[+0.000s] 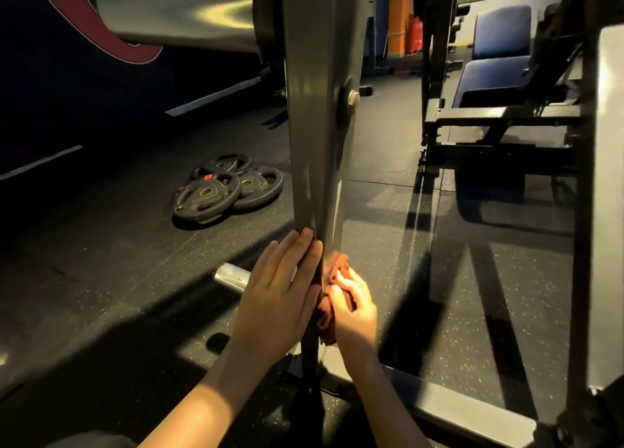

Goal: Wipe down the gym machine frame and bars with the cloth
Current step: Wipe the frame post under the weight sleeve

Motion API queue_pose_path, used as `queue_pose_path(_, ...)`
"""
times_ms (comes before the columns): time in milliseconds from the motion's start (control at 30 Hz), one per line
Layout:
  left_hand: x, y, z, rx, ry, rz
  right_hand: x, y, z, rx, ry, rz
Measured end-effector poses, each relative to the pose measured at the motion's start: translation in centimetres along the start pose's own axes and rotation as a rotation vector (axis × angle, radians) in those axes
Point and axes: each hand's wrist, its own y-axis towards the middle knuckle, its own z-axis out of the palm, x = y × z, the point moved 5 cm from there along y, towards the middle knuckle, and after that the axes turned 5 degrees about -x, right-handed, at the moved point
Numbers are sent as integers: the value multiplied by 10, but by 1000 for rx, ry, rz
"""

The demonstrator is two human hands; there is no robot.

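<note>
Two hands on the upright post (314, 143) here. My left hand (280, 289) is flat, fingers straight and together, pressed against the post's left face to brace. My right hand (356, 309) has the reddish cloth (337, 267) bunched in curled fingers, pushed onto the right face near the post's bottom end. Looks like I'm mid-wipe on the lower upright. Next move is probably working down to the base bar (456, 410), keeping pressure on.

Head view, forward-down, close on upright (317, 143)
</note>
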Motion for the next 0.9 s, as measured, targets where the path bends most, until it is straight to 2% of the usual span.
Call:
queue_pose_path(67,-1,-1,0,-4,-5,-6,-11,-2,-1,8,-1,104)
queue_pose_path(133,-2,0,-1,-12,-18,-3,-1,-1,0,21,56,111)
queue_pose_path(200,-1,0,-3,-10,-19,5,27,1,4,52,90,17)
queue_pose_path(300,2,-1,-4,-3,-46,5,60,12,8,66,10,-145)
queue_pose_path(400,2,-1,-6,5,-90,0,49,15,14,48,93,39)
queue_pose_path(600,5,9,-20,-49,-285,-90,30,-5,19,65,141,157)
queue_pose_path(667,8,18,-27,-109,-365,-140,53,0,20,59,144,136)
queue_pose_path(767,8,32,-32,-161,-406,-172,92,3,25,102,230,-25)
queue_pose_path(833,7,36,-31,-156,-437,-179,86,-2,24,77,200,0)
queue_pose_path(900,7,36,-28,-156,-449,-180,70,-16,22,46,169,117)
